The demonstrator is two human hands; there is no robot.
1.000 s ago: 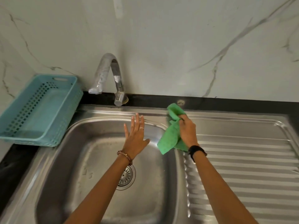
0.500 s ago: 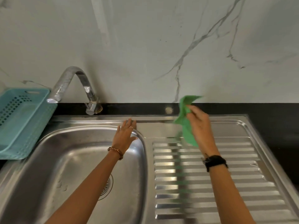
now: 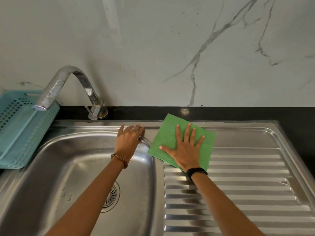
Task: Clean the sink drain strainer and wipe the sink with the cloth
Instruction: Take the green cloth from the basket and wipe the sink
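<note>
While left hand rests open, right hand fingers splay flat on tilted cloth.

Just one view here, a wide-angle head cam looking forward and down from above the counter. It sits close over the steel sink, with the basin lower left and the ribbed drainboard lower right. Both forearms come in from the bottom edge, so the camera's right behind them. The top half is marble wall, faced pretty much square on. The faucet is at left. Straight edges bow a bit near the frame borders.
</note>
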